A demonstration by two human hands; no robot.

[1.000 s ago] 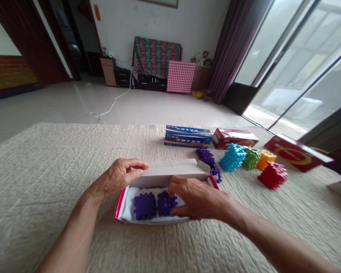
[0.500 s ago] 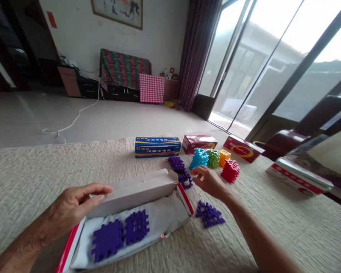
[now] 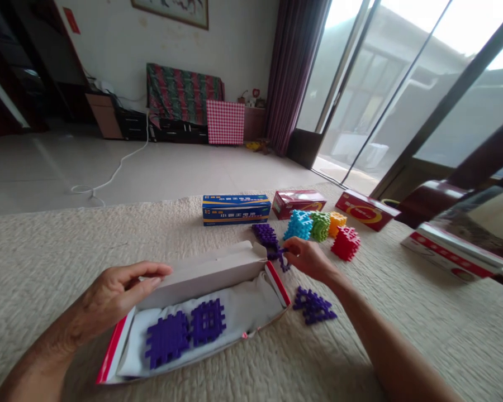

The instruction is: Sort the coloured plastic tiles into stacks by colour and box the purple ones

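Note:
My right hand (image 3: pixel 308 257) pinches the edge of a purple interlocking puzzle tile (image 3: pixel 284 262), which is tipped up off the mat beyond the box's right end. Another purple tile (image 3: pixel 265 234) lies just behind it, and a purple triangular tile (image 3: pixel 314 306) rests on the mat nearer to me. An open white and red cardboard box (image 3: pixel 279 283) lies in front of me, lined with white cloth. Two square purple tiles, one solid (image 3: pixel 167 339) and one with a window pattern (image 3: pixel 208 321), lie on the cloth. My left hand (image 3: pixel 117 296) is at the box's left end, thumb and fingers apart beside the raised flap.
Blue, green, orange and red block cubes (image 3: pixel 346 243) stand beyond my right hand. A blue battery box (image 3: pixel 236 210) and red boxes (image 3: pixel 299 204) line the mat's far side. Another white and red box (image 3: pixel 455 254) lies at the right. A cable (image 3: pixel 117 167) trails over the tiled floor.
My right hand has closed on the purple tile beside the box and tilted it up. The left hand stays by the box. The whole view has shifted slightly.

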